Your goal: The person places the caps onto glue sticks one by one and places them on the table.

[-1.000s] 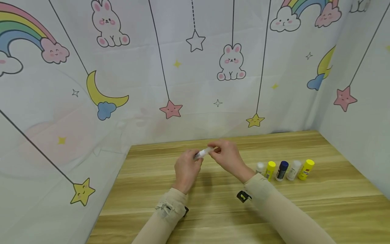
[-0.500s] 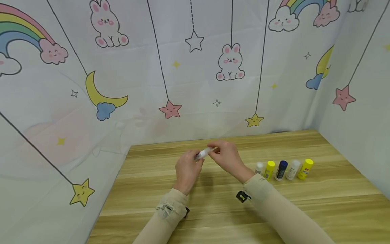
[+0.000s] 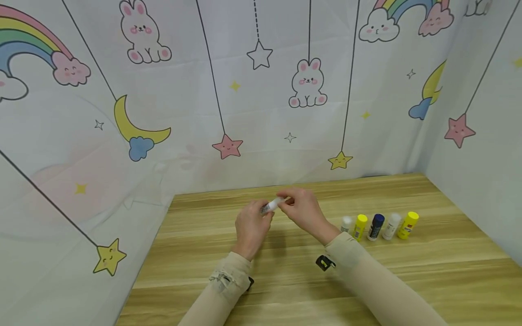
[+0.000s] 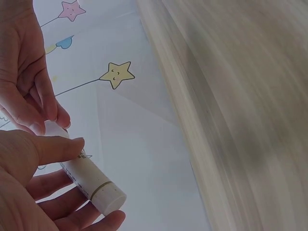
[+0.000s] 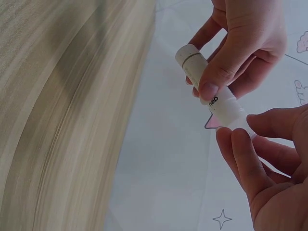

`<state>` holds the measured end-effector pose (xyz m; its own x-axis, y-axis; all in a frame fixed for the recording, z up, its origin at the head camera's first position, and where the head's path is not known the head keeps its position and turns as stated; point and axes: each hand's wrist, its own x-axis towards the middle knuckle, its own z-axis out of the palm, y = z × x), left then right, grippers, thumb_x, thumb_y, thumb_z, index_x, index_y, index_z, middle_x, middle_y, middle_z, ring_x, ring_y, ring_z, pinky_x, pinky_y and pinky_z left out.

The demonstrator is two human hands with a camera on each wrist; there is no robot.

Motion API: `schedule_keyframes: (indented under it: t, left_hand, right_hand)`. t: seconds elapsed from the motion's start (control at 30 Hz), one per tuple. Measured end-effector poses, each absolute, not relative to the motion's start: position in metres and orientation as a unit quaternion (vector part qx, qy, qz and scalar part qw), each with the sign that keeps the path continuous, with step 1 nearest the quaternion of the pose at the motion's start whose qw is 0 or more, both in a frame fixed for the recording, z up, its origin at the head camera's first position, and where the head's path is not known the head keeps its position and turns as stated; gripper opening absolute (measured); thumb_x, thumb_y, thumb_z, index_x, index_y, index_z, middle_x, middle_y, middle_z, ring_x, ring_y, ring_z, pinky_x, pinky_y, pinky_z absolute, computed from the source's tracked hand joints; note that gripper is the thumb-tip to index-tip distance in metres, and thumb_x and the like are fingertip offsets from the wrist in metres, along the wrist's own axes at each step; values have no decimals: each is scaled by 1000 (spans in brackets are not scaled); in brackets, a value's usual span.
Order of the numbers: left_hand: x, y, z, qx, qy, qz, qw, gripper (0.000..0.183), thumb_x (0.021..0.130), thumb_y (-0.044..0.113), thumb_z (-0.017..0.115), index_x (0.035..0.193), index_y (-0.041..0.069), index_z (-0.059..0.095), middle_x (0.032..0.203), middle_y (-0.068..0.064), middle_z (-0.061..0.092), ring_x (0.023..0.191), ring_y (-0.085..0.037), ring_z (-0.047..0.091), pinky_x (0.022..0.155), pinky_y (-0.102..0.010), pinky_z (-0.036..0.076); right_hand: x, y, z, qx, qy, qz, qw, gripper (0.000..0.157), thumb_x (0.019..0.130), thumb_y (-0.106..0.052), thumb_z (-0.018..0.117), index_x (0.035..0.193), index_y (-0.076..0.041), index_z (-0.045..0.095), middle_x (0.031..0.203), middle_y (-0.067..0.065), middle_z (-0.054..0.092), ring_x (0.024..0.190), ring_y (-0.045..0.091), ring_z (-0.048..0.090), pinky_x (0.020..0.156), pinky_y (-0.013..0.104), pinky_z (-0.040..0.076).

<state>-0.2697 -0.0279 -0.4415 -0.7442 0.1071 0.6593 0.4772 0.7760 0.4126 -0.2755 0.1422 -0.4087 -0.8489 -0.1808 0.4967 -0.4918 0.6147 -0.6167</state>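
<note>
My left hand (image 3: 252, 228) grips a white glue stick (image 3: 270, 206) above the table, its thumb lying along the labelled barrel in the left wrist view. Dark lettering reading "deli" shows on the barrel in the right wrist view, near the left thumb tip. With thumb and fingertips, my right hand (image 3: 303, 210) pinches the translucent cap (image 5: 242, 124) at the other end. The glue stick is tilted, cap end toward the right hand. Part of the cap is hidden behind the right fingertips.
Several glue sticks stand in a row at the right of the wood-grain table (image 3: 195, 253): a white one (image 3: 346, 223), a yellow one (image 3: 360, 226), a dark blue one (image 3: 376, 226), another white one (image 3: 392, 226) and a taller yellow one (image 3: 408, 225). A printed curtain (image 3: 261, 113) hangs behind.
Both hands keep nearly the same place on the glue stick and cap. The whole head view has shifted very slightly.
</note>
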Motion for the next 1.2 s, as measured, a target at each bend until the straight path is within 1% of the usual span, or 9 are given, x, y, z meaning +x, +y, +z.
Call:
schedule_keyframes:
  t: [0.37, 0.87, 1.03, 1.2]
  left_hand:
    - [-271, -30, -444, -165, -887, -295, 316, 20, 83, 15, 84, 101, 10, 75, 90, -4, 72, 72, -20, 69, 61, -38, 56]
    - [-270, -32, -445, -171, -888, -287, 316, 21, 84, 18, 84, 101, 9, 76, 92, -5, 72, 75, -21, 69, 62, -38, 57]
    - [-270, -32, -446, -175, -887, -287, 318, 20, 84, 18, 84, 100, 9, 76, 91, -5, 72, 75, -20, 69, 63, -37, 57]
    - [-270, -33, -446, -172, -889, -283, 317, 23, 83, 19, 85, 102, 9, 77, 93, -5, 72, 76, -20, 70, 63, -37, 58]
  right_hand:
    - [-275, 137, -408, 190, -879, 398, 185, 21, 91, -10, 75, 112, -9, 76, 105, 6, 73, 80, 14, 73, 59, 25, 57]
    - [-276, 133, -410, 196, -874, 405, 183, 21, 91, -9, 75, 112, -8, 77, 107, 7, 74, 79, 15, 73, 59, 24, 57]
    - [-275, 132, -410, 194, -875, 406, 178, 22, 91, -10, 75, 113, -9, 76, 108, 6, 74, 81, 16, 73, 60, 25, 57]
    - [-275, 133, -410, 198, -874, 408, 174, 22, 92, -10, 74, 114, -8, 76, 109, 7, 73, 82, 17, 73, 62, 27, 58]
